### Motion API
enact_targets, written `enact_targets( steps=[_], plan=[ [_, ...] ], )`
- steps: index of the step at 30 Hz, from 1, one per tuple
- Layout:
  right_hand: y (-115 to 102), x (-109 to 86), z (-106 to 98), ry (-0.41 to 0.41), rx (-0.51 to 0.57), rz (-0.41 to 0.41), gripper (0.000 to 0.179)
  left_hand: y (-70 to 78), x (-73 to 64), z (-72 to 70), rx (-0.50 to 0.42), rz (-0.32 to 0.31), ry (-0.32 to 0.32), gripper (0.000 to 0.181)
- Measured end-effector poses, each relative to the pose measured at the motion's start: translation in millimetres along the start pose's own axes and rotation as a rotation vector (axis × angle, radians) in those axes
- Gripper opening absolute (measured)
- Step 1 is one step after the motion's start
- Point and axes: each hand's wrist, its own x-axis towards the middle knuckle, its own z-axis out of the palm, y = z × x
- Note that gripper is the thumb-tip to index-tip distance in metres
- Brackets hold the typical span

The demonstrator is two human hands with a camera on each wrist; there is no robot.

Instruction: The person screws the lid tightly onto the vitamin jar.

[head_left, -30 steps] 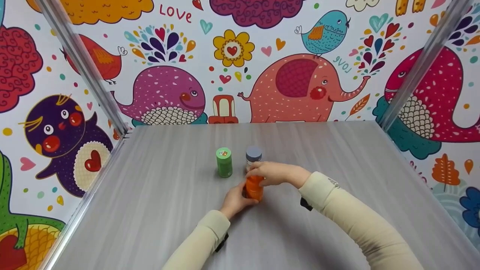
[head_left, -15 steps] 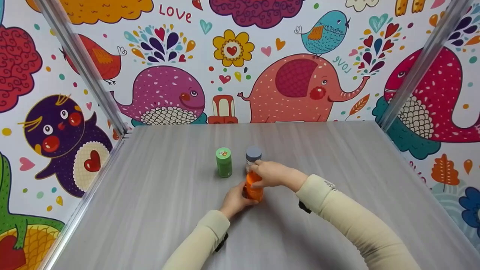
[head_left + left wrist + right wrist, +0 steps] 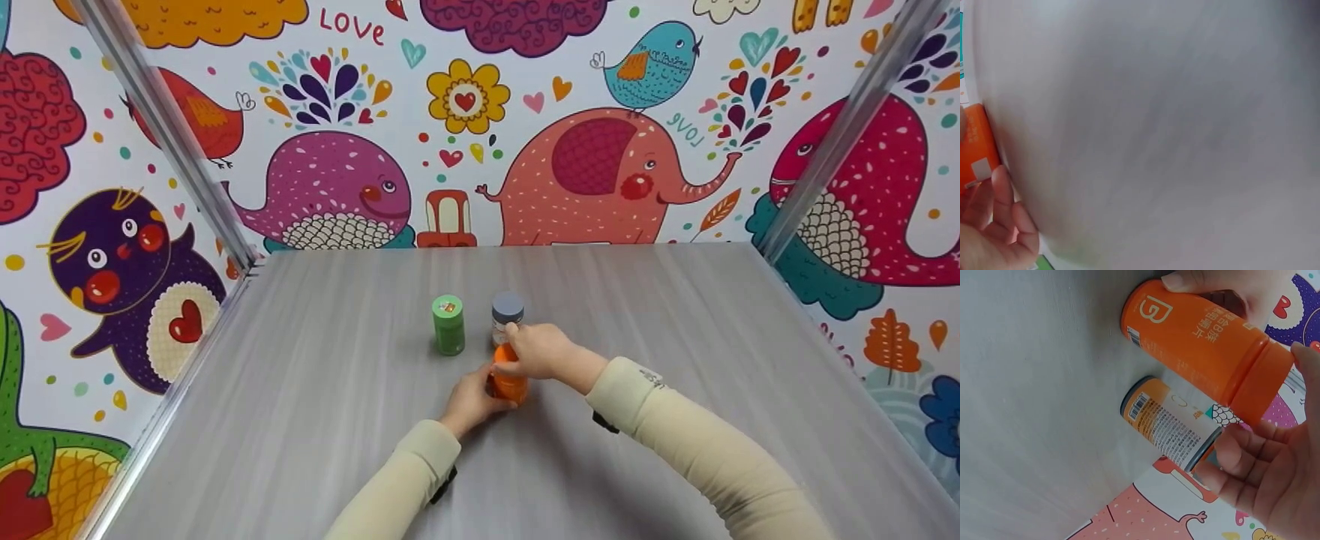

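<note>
An orange pill bottle (image 3: 511, 388) with pale lettering stands upright on the table, its base close to the tabletop. My left hand (image 3: 469, 403) grips the lower body, thumb in front and fingers behind. At the top, my right hand (image 3: 547, 351) holds the orange screw cap (image 3: 1264, 384) between thumb and fingers. The right wrist view shows the thumb at one side of the cap and the curled fingers (image 3: 1244, 458) at the other. The cap sits on the bottle's neck. In the left wrist view, only part of the bottle (image 3: 977, 149) and the left fingers appear at the edge.
Just behind the orange bottle stands a white and orange bottle with a grey lid (image 3: 508, 306), partly covered by the right hand. A green canister (image 3: 449, 330) is to its left. Cartoon-printed walls (image 3: 465, 172) and metal posts (image 3: 172, 135) bound the grey table (image 3: 337, 360).
My right hand has turned on the cap, its fingers shifting to the right and the wrist dropping slightly toward me. My left hand and the bottle have stayed in place.
</note>
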Motion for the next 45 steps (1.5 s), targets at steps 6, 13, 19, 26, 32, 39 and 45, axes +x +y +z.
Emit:
enact_targets(
  steps=[6,13,19,26,32,39,45],
  plan=[
    [-1,-1.4,-4,-0.023,0.008,0.043,0.062,1.1,-0.7,-0.4,0.006,-0.005,0.002,0.061],
    [10,-6.0,-16,-0.132,0.115,-0.142,0.067,1.9,0.4,-0.4,0.019,-0.018,-0.011,0.062],
    [19,-8.2,-21,-0.181,0.141,-0.365,0.052,1.6,0.4,0.1,0.042,-0.015,-0.015,0.062],
    [20,-7.9,-22,-0.124,0.061,-0.5,0.045,0.4,0.8,0.0,0.045,-0.022,-0.021,0.068],
    [17,-7.4,-24,-0.135,0.004,-0.491,0.043,0.4,1.1,0.4,0.042,-0.034,-0.026,0.07],
    [17,-6.7,-24,-0.144,-0.016,-0.494,0.042,0.6,1.6,0.8,0.029,-0.034,-0.026,0.07],
    [18,-6.4,-23,-0.15,-0.02,-0.495,0.043,0.8,1.0,1.1,0.031,-0.01,-0.024,0.064]
  ],
)
